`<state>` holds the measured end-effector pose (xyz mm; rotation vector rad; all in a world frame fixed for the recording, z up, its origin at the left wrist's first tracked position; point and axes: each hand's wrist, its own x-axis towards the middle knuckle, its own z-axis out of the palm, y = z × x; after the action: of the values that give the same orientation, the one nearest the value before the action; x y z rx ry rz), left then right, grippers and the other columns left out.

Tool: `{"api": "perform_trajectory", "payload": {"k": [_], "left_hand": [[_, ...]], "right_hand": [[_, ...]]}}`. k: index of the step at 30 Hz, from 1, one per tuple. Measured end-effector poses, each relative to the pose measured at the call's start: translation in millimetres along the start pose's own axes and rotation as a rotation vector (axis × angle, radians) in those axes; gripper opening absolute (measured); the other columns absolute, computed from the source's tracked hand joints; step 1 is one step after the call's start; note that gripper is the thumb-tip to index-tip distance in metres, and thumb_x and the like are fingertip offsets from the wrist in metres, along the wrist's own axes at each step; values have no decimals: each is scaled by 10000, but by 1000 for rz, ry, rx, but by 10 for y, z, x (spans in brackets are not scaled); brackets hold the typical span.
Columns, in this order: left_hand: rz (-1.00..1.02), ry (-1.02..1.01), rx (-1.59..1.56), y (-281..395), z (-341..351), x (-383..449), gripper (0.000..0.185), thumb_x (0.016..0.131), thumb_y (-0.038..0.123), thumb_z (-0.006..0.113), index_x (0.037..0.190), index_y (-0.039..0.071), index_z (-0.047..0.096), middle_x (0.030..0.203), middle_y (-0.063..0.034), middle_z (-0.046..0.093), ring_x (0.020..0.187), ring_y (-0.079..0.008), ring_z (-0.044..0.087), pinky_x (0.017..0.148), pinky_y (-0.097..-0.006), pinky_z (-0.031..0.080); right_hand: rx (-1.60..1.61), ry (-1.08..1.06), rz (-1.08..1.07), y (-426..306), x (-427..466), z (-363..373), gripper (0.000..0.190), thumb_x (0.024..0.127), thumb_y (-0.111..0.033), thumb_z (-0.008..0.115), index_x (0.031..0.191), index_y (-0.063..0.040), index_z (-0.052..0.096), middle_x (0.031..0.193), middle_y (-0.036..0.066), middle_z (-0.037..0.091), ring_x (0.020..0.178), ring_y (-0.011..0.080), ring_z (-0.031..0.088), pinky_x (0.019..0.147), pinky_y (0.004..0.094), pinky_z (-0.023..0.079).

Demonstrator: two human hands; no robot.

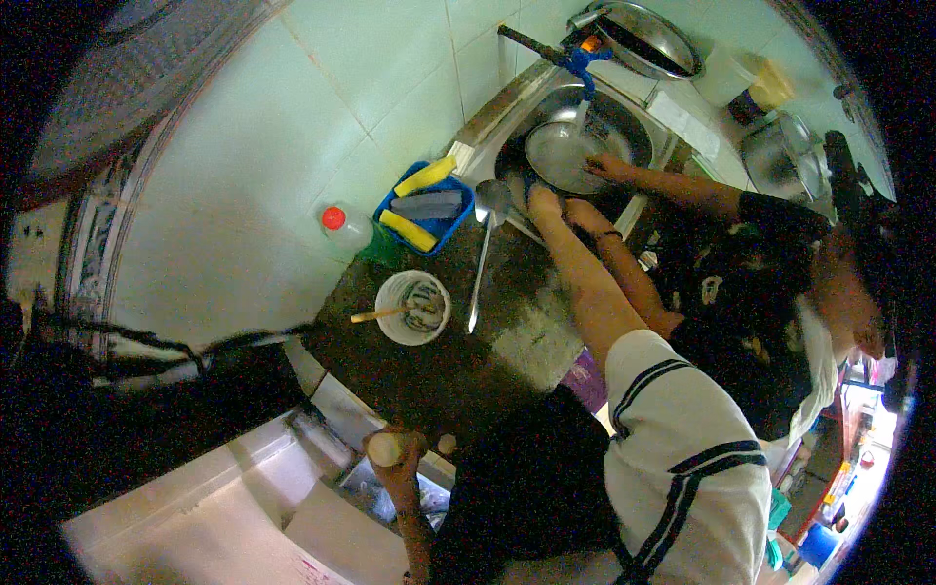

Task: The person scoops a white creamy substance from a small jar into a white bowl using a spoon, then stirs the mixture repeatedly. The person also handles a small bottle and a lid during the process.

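At the bottom, my left hand (406, 439) is closed around a pale, round-ended object (385, 449) beside the dark worktop (453, 380). My right hand (545, 205), at the end of a white sleeve with black stripes, reaches to the near edge of the metal sink (640, 139). Its fingers are partly hidden, so I cannot tell what they grip. A co-worker's hand (610, 168) rests on a round metal bowl (556, 157) in the sink. The co-worker's other hand (583, 214) is right beside mine. Above the bowl is a tap (581, 62) wrapped in blue.
A metal ladle (480, 270) lies on the worktop near a blue basket (466, 212) with yellow and grey pieces. Nearby stand a white tub (389, 333) with a stick in it and a red-capped bottle (347, 228). Metal pots (779, 157) stand beyond the sink.
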<state>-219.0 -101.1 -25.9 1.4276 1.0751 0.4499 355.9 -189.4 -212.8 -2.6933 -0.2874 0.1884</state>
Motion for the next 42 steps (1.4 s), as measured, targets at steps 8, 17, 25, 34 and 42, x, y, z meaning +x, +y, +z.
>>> {"api": "perform_trajectory", "payload": {"k": [8, 17, 25, 34, 42], "left_hand": [[-66, 97, -243, -2, 87, 267, 545, 727, -35, 814, 1155, 72, 494, 1081, -80, 591, 1006, -195, 585, 866, -337, 538], [195, -20, 58, 389, 189, 259, 557, 754, 27, 822, 1168, 77, 453, 1073, -92, 602, 987, -188, 585, 843, -338, 535], [184, -49, -137, 320, 173, 25, 549, 766, 40, 815, 1177, 74, 452, 1055, -99, 606, 936, -186, 602, 832, -337, 540], [205, 22, 46, 347, 39, -328, 537, 733, -34, 785, 1148, 78, 464, 1054, -96, 586, 972, -193, 595, 842, -341, 539], [90, 89, -25, 496, 36, -517, 483, 780, -23, 780, 1139, 73, 470, 1046, -82, 586, 889, -160, 605, 724, -278, 553]], "right_hand": [[-214, -66, -205, 333, 187, 274, 206, 827, -129, 643, 940, 39, 683, 988, 253, 695, 929, 405, 691, 811, 468, 564], [222, -232, -96, 68, -188, -729, 291, 794, -308, 714, 823, -23, 764, 770, 149, 729, 702, 268, 700, 699, 391, 556], [230, -185, -486, -312, -1852, -1346, 253, 818, -232, 746, 895, 9, 754, 745, 139, 725, 658, 191, 697, 643, 350, 541], [355, 289, -158, 394, 212, -1363, 337, 900, -299, 683, 728, -10, 714, 622, 87, 675, 517, 168, 624, 512, 340, 474], [-32, 324, -83, 572, 1581, -1616, 474, 788, -564, 657, 802, -103, 767, 788, 148, 719, 786, 324, 711, 741, 460, 563]]}}
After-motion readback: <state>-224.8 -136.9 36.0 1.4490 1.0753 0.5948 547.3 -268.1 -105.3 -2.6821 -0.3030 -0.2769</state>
